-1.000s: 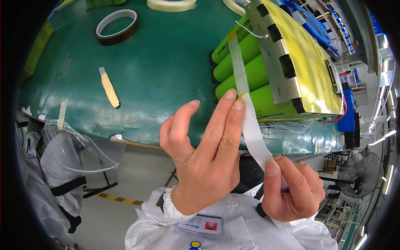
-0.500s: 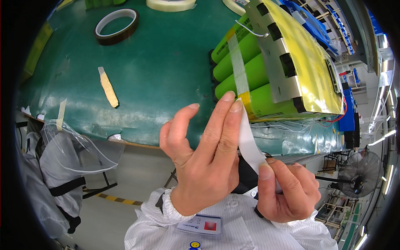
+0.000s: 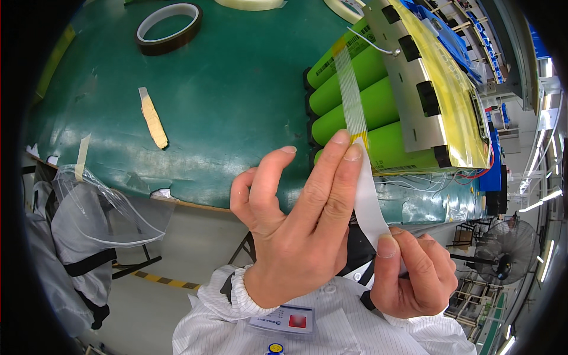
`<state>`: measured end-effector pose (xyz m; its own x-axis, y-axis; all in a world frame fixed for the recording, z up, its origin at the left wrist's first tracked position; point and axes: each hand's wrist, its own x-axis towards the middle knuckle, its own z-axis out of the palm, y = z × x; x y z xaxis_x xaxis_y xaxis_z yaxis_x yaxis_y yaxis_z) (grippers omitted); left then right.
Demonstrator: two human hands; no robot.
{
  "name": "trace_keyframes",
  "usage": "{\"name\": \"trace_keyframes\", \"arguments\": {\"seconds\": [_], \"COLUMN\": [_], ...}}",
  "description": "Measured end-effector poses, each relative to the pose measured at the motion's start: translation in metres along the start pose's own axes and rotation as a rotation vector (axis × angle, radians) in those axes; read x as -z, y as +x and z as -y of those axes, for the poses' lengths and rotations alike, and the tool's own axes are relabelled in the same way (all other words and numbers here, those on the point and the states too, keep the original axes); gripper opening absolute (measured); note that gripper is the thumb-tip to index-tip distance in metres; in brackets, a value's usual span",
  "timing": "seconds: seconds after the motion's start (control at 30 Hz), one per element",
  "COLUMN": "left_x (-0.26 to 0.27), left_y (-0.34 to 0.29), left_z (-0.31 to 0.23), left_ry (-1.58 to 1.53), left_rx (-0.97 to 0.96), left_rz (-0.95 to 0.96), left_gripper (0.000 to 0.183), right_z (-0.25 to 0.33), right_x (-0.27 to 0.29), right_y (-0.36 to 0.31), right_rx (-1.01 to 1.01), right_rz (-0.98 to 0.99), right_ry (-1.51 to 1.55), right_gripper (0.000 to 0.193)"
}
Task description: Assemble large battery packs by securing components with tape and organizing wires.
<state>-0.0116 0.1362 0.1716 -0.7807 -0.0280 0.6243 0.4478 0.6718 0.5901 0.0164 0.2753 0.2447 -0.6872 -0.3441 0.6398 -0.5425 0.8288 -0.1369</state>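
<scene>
A battery pack [image 3: 387, 94] of green cylindrical cells, with a metal plate and yellow film on its right side, lies at the table's right. Clear ribbed tape [image 3: 350, 89] runs across its cells. Two outstretched fingertips of my left hand [image 3: 296, 236] press at the near end of that tape, by the pack's near edge; the other fingers are apart. From there a white strip [image 3: 369, 204] hangs toward me. Thumb and forefinger of my right hand [image 3: 414, 272] pinch the strip's lower end.
On the green table [image 3: 236, 89] are a brown tape roll [image 3: 171, 44], a pale roll [image 3: 251, 3], another roll [image 3: 345, 10] and a short stick [image 3: 154, 124]. Thin wires [image 3: 423, 182] lie beside the pack. A clear bag [image 3: 112, 207] hangs off the front edge; a fan [image 3: 506, 254] stands right.
The pack and both hands sit slightly farther right in the picture, while the stick and rolls have shifted slightly too. The fingers' hold on tape and strip looks the same.
</scene>
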Motion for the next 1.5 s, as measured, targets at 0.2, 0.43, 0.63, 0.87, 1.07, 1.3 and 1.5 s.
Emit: {"name": "trace_keyframes", "arguments": {"seconds": [0.2, 0.43, 0.63, 0.87, 1.07, 1.3, 1.5], "left_x": [0.001, 0.003, 0.010, 0.007, 0.017, 0.003, -0.009], "left_y": [0.001, 0.001, 0.004, 0.005, 0.015, 0.016, 0.021], "left_z": [-0.002, 0.001, 0.002, 0.003, -0.002, -0.001, 0.007], "left_ry": [0.016, 0.004, 0.009, 0.043, 0.010, 0.122, 0.230], "left_rx": [0.009, 0.028, 0.078, 0.063, 0.013, -0.080, -0.140], "left_rz": [0.019, 0.084, 0.137, 0.102, 0.126, -0.025, -0.235], "left_gripper": [0.057, 0.054, 0.057, 0.063, 0.059, 0.049, 0.037], "right_z": [0.000, 0.001, 0.002, 0.002, -0.015, -0.037, -0.052], "right_x": [0.003, 0.005, 0.015, 0.019, 0.020, 0.013, 0.005], "right_y": [-0.002, -0.003, -0.002, 0.000, 0.004, 0.008, 0.010], "right_rx": [-0.010, -0.025, -0.030, -0.104, -0.070, -0.008, -0.006], "right_rz": [0.024, 0.052, 0.150, 0.162, 0.118, 0.067, 0.007], "right_ry": [-0.004, -0.011, -0.033, -0.129, -0.192, -0.149, -0.094], "right_gripper": [0.028, 0.022, 0.024, 0.029, 0.021, 0.011, 0.012]}}
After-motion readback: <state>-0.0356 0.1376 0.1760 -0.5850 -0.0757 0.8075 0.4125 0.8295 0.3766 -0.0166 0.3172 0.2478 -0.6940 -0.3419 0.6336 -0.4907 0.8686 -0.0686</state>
